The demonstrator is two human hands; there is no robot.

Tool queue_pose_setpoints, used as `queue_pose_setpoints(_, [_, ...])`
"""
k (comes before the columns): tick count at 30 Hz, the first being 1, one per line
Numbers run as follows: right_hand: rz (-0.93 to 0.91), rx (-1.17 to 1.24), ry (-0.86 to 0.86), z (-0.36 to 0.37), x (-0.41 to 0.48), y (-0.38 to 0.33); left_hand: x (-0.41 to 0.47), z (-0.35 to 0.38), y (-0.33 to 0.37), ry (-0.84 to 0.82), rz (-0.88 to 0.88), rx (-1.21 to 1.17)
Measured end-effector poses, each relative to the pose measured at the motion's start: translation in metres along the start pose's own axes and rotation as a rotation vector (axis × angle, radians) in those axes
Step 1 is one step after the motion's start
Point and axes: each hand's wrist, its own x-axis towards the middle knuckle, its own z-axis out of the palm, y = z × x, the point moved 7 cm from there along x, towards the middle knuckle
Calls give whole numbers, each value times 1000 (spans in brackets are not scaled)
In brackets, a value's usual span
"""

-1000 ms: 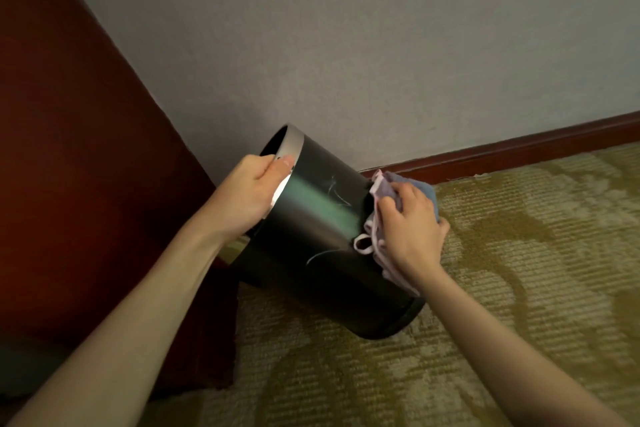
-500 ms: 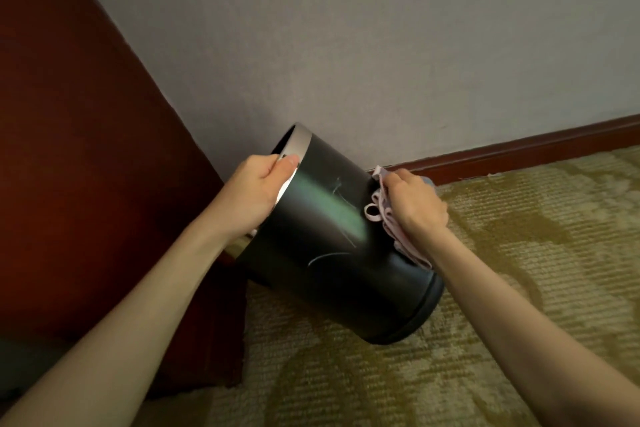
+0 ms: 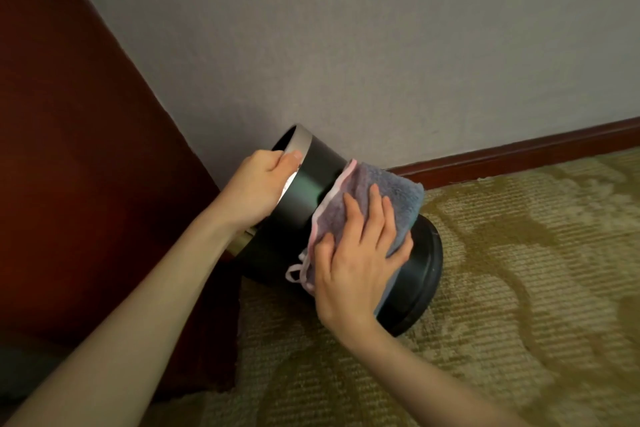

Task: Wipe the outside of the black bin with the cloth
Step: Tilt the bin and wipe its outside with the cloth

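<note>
Far left: dark red-brown wooden panel [image 3: 69,149], its edge slanting down to the carpet; grey wall [image 3: 381,45] behind.

Left hand [image 3: 258,185]: clamped on the rim of the black bin [image 3: 304,198], thumb lying on the silver metal band [image 3: 300,144] at the mouth, remaining fingers curled over the edge and hidden from view.

Bin: tilted steeply, mouth up and to the left toward the panel, base [image 3: 424,274] down and to the right on the carpet. A lower stretch of the silver band shows just under the left wrist. Whether the bin touches the wall cannot be told.

Blue-grey cloth [image 3: 388,194]: terry, pink-edged, draped over the upper side of the bin wall between band and base; a small pink loop hangs from its lower corner.

Right hand [image 3: 356,253]: flat, fingers spread, palm pressing the cloth against the bin wall; not closed around anything.

Right: olive patterned carpet [image 3: 519,288], with a dark red wooden skirting board [image 3: 519,149] along the foot of the wall.
</note>
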Motion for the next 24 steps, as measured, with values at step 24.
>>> queue_pose_setpoints(24, [247,404,-646,44,135,4,-29,15,11,-14,134,-108])
